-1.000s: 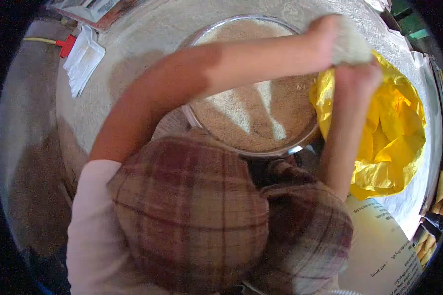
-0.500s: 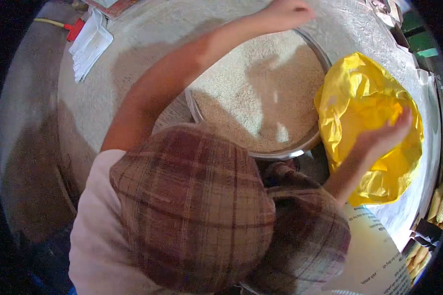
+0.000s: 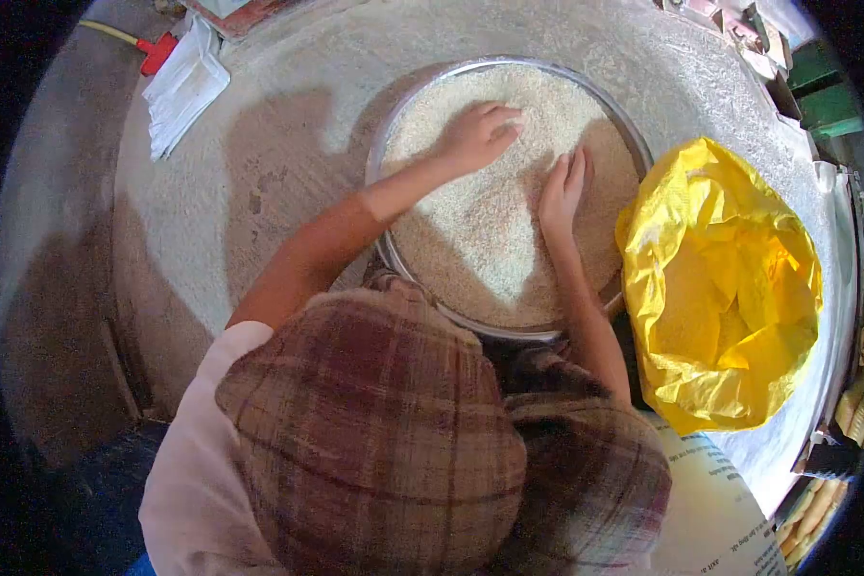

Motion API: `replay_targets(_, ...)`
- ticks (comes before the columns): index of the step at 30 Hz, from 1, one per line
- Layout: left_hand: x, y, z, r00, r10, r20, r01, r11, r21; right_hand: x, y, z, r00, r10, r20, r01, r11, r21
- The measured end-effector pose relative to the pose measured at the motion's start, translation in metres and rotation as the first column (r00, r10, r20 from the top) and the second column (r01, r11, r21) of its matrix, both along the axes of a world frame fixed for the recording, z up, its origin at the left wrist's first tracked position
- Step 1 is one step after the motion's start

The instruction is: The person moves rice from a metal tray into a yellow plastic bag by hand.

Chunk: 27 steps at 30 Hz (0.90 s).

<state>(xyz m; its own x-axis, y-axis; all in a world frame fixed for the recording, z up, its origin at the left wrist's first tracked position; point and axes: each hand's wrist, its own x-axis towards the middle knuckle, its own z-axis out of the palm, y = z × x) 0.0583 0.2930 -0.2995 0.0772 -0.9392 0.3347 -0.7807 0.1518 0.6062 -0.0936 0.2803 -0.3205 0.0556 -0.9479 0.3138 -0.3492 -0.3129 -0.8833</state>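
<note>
A round metal basin (image 3: pixel 394 252) holds a wide layer of pale, rice-like grains (image 3: pixel 494 226). Over its upper part, my left hand (image 3: pixel 485 136) rests at the grain surface, fingers loosely bent and a little apart. To its right, my right hand (image 3: pixel 563 190) reaches up from the near rim, palm turned inward, fingers stretched out at the grains. No held object shows in either hand. A yellow plastic sack (image 3: pixel 658 278) stands right of the basin with its mouth wide; grains seem to lie inside.
Plaid fabric (image 3: pixel 374 422) over my legs fills the lower middle. A printed sack (image 3: pixel 710 490) lies at lower right. Folded white material (image 3: pixel 187 91) and a red object (image 3: pixel 157 53) with a yellow cord sit upper left on the concrete floor (image 3: pixel 278 182). Corn cobs (image 3: pixel 816 514) lie at the right edge.
My left hand has come down from beyond the far rim onto the grains. My right hand has left the yellow sack and moved left into the basin. The sack appears slightly lower in view.
</note>
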Motion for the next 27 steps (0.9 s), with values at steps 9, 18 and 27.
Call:
replay_targets(9, -0.043, 0.008, -0.002, -0.112, 0.304, -0.946, 0.277, 0.924, 0.264, 0.017, 0.013, 0.003, 0.440, -0.160, 0.884, -0.445, 0.816, 0.369)
replay_targets(18, -0.061, 0.017, 0.055, -0.441, 0.307, -0.843, 0.237, 0.946, 0.221, 0.034, 0.015, 0.068, 0.453, -0.310, 0.836, -0.357, 0.796, 0.489)
replay_targets(27, -0.131, -0.015, 0.174, 0.073, 0.033, -0.997, 0.345, 0.937, 0.056, -0.024, -0.003, 0.192, 0.315, -0.294, 0.903, -0.165, 0.919, 0.357)
